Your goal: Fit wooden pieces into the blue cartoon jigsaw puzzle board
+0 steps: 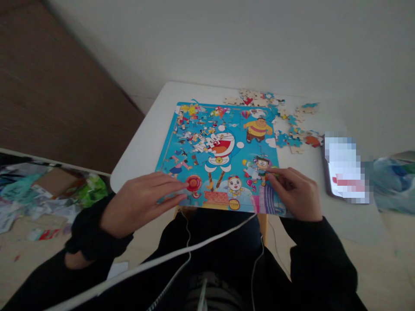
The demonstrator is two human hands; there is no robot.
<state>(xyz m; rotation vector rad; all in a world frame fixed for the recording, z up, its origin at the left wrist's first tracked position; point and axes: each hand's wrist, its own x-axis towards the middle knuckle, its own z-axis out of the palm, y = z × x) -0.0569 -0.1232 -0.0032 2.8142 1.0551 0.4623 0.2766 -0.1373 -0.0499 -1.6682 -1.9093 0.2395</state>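
A blue jigsaw puzzle (248,151) with cartoon characters lies on a white table in front of me. Its right and lower parts look joined, while loose pieces (197,140) lie over the upper-left and centre-left areas. My left hand (145,201) rests at the puzzle's lower-left edge, fingers stretched and thumb apart, the fingertips beside a red-orange round figure. At the right edge my right hand (296,190) pinches thumb and index finger together over the character with glasses. A small puzzle piece (268,173) seems to be between these fingertips, mostly hidden.
Several loose puzzle pieces (290,125), some wooden side up, spread behind and right of the puzzle. A phone (345,168) with a lit, blurred screen lies on the table (145,134) at right. White cable (210,239) crosses my lap. Plastic bags (89,192) and litter cover the left floor.
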